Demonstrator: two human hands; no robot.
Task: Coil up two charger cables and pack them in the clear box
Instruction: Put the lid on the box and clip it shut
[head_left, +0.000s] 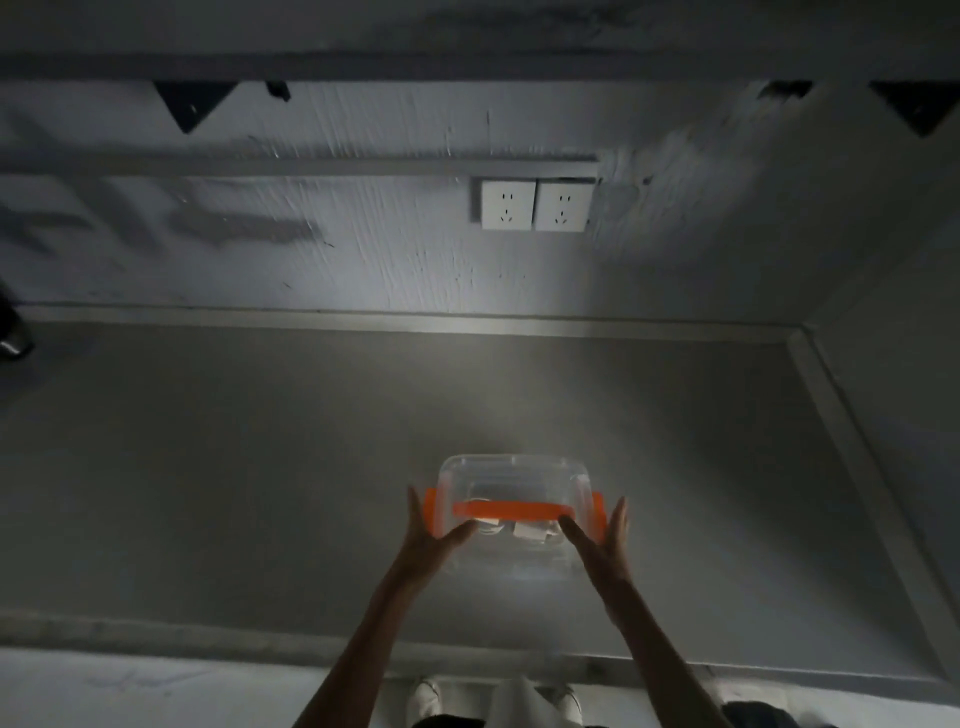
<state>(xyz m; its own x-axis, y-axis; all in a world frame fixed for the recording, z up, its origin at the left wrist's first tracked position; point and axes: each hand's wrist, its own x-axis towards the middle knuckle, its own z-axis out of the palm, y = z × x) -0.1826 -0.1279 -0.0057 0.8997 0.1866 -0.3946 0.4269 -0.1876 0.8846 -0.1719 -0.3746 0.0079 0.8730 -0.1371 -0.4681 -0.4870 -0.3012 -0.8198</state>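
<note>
A clear box (511, 475) with orange side latches and an orange strip across its lid sits on the grey table, a little right of centre. White charger cables (527, 531) show dimly through its near wall. My left hand (431, 530) lies flat against the box's left side, thumb on the near edge by the left orange latch. On the right side my right hand (602, 532) presses in the same way, fingers straight, thumb on the near edge. Both hands clasp the box between them.
The grey table (260, 467) ends at a pale wall with two white sockets (535, 205). A raised rim (857, 441) runs along the right side. A dark object (13, 327) sits at the far left. White shoes (426, 696) show below the near edge.
</note>
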